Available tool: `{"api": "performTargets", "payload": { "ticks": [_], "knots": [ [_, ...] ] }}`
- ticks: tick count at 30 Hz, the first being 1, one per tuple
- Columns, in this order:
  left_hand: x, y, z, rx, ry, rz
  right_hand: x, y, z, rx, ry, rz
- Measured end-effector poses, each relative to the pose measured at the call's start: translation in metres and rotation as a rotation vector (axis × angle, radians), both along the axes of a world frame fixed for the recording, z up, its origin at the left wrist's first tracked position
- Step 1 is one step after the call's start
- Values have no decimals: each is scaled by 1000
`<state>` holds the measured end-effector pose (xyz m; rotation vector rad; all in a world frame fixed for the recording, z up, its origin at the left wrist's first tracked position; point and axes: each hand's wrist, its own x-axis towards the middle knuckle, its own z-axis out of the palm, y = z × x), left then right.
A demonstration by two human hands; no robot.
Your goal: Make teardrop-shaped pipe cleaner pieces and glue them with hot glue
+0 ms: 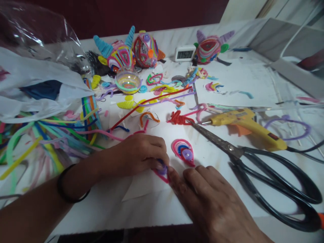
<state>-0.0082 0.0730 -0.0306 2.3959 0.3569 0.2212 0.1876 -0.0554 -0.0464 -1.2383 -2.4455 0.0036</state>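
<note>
My left hand [144,153] is closed, its fingertips pressing on a small pipe-cleaner teardrop [162,176] that lies on white paper. The piece has a purple coil and a pink outline; most of it is hidden under my fingers. From the right, my right hand [210,197] pinches at its edge, thumb and fingers bent close together. Just beyond sits a similar finished-looking teardrop [182,152] with pink, blue and red bands and a purple coil. A clump of red pipe cleaner [180,118] lies farther back, by the tips of the black-handled scissors [234,152].
A yellow glue gun [243,123] lies behind the scissors. Bundled pipe cleaners [43,141] and a plastic bag [37,84] crowd the left. At the back stand decorated balls [145,50], a clear bowl [128,81] and a white digital clock [185,53].
</note>
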Motion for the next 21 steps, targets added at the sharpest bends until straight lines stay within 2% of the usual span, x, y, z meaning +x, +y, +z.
{"api": "performTargets", "payload": {
  "ticks": [7,16,21],
  "knots": [
    [2,2,-3,-21,-47,-1,1,5,5,85,-113,57],
    [1,0,-2,48,-43,-17,1,9,13,154,-283,114],
    [1,0,-2,74,-16,-26,3,15,19,187,-345,197]
  ]
}}
